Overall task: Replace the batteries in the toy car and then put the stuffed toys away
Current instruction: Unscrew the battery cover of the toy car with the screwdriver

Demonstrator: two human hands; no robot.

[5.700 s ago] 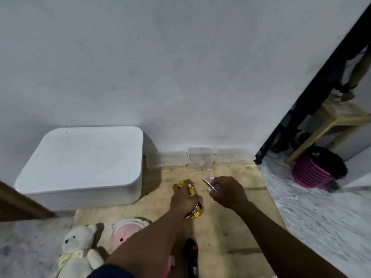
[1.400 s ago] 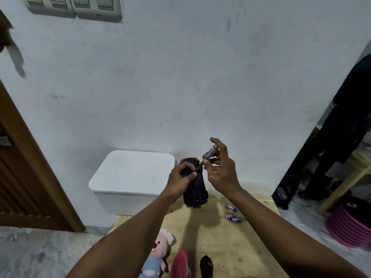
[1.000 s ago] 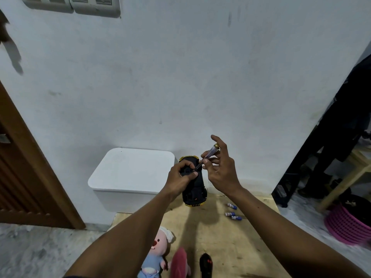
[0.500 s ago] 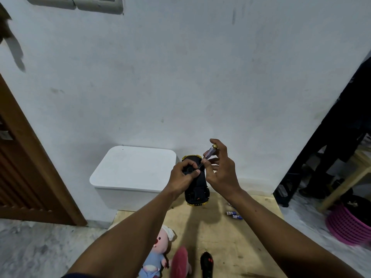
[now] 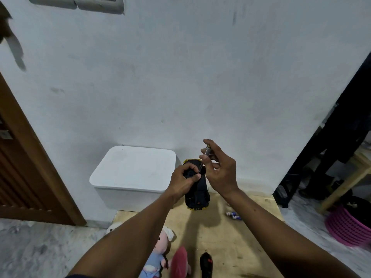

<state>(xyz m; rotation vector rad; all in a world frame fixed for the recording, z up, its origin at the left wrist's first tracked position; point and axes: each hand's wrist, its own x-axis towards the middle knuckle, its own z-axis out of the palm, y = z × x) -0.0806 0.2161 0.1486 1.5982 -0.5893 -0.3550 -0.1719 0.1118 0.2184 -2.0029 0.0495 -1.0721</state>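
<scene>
My left hand (image 5: 183, 177) grips the toy car (image 5: 197, 194), which is held up in the air with its black underside facing me and yellow trim at both ends. My right hand (image 5: 219, 173) pinches a small screwdriver (image 5: 205, 155) whose tip meets the car's underside near my left thumb. Loose batteries (image 5: 233, 215) lie on the wooden board (image 5: 230, 237) below. A pink pig stuffed toy (image 5: 161, 245) in blue lies at the board's left edge, a white stuffed toy (image 5: 112, 229) peeks beside my left forearm, and a pink plush piece (image 5: 179, 261) lies near it.
A white lidded storage box (image 5: 133, 171) stands against the wall, left of the car. A black remote (image 5: 206, 265) lies on the board near the bottom edge. A wooden door (image 5: 24, 167) is at left; a pink basket (image 5: 347, 227) and wooden stool leg (image 5: 345, 187) at right.
Since 5.7 s ago the car has been lifted off the board and turned underside up. Over the last second my hands stay together, the screwdriver turning slightly at the car's underside.
</scene>
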